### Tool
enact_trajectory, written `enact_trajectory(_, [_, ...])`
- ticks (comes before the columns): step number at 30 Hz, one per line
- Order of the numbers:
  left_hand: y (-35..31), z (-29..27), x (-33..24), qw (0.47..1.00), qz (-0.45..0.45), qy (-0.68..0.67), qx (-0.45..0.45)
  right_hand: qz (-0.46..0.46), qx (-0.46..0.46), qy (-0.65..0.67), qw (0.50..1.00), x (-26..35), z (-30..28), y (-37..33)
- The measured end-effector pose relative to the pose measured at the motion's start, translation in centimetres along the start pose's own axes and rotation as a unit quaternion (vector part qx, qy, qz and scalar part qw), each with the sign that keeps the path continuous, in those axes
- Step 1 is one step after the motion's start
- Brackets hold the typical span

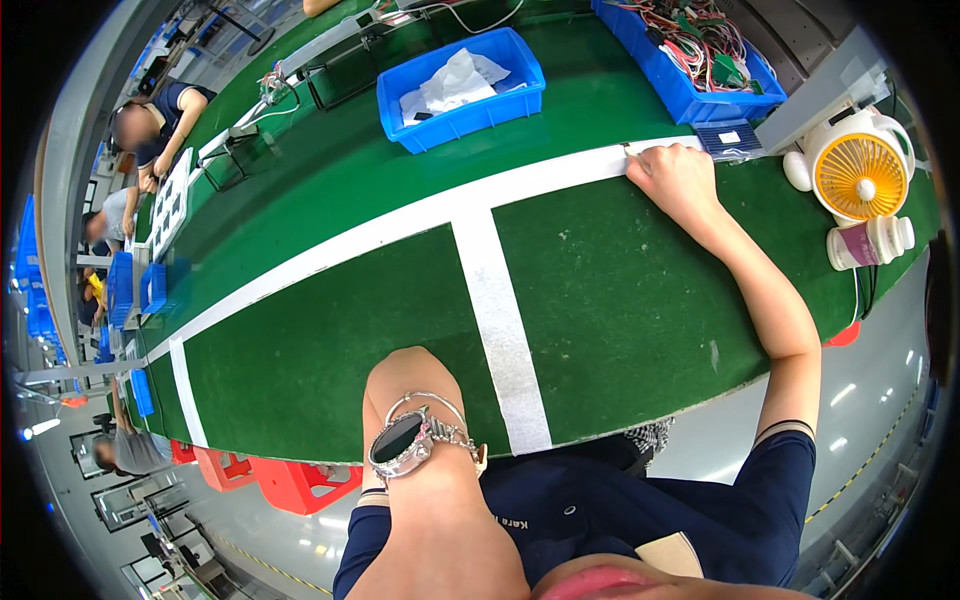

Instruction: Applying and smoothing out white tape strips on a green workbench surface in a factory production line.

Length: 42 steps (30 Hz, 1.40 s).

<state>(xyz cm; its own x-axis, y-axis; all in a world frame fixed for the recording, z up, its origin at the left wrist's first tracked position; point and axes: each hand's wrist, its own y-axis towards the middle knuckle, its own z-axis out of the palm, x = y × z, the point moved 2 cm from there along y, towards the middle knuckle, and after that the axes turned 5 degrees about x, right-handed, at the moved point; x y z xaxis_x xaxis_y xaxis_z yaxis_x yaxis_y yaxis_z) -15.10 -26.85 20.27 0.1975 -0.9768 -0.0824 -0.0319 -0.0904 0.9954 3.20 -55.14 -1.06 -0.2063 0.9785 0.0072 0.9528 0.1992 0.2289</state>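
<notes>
My right hand [675, 178] rests on the white strip [560, 178] that runs along the green tabletop [620, 280]. Its fingers are curled closed. A tiny dark bit shows at the fingertips, too small to name. My left arm is bent, with its elbow on the tabletop. A silver watch [402, 443] and a bracelet [440, 402] circle the wrist. Raised close to the camera, my left hand [445, 545] runs out of the lower edge, its fingers hidden. Just beyond my right hand lies a small dark-blue panel [728, 140] in clear wrapping.
Ahead is a blue bin [465, 125] holding white sheets [460, 82]. Another blue bin [690, 108] holds tangled wires and green boards. At the right stand a yellow-and-white fan [860, 170] and a white bottle [865, 243]. Other people [175, 115] work at the far left; red stools [300, 487] stand below.
</notes>
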Motion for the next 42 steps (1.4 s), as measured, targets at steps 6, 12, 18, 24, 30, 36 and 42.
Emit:
enact_trajectory(6, [-0.19, -0.05, 0.06, 1.000, 0.007, -0.011, 0.001, -0.003, -0.010, 0.024, 1.000, -0.28, 0.32, -0.22])
enact_trajectory(12, [-0.19, 0.07, 0.21, 0.999, 0.006, -0.040, 0.005, -0.018, -0.018, 0.043, 0.999, -0.29, 0.51, -0.26])
enact_trajectory(18, [-0.19, 0.09, -0.17, 1.000, -0.006, -0.010, -0.011, -0.043, -0.025, 0.066, 0.997, -0.11, 0.53, -0.26])
enact_trajectory(24, [-0.27, 0.10, -0.41, 1.000, -0.020, -0.009, -0.010, -0.081, -0.032, 0.075, 0.993, 0.30, 0.45, -0.34])
enact_trajectory(30, [-0.36, 0.05, -0.43, 1.000, -0.019, -0.010, -0.010, -0.089, -0.031, 0.072, 0.993, 0.28, 0.52, -0.33])
enact_trajectory(36, [-0.38, 0.21, -0.52, 1.000, -0.019, -0.002, -0.014, -0.102, -0.050, 0.070, 0.991, 0.42, 0.34, -0.24])
enact_trajectory(42, [-0.13, -0.19, -0.13, 1.000, -0.007, -0.004, -0.008, -0.107, -0.053, 0.069, 0.990, 0.36, 0.43, -0.23])
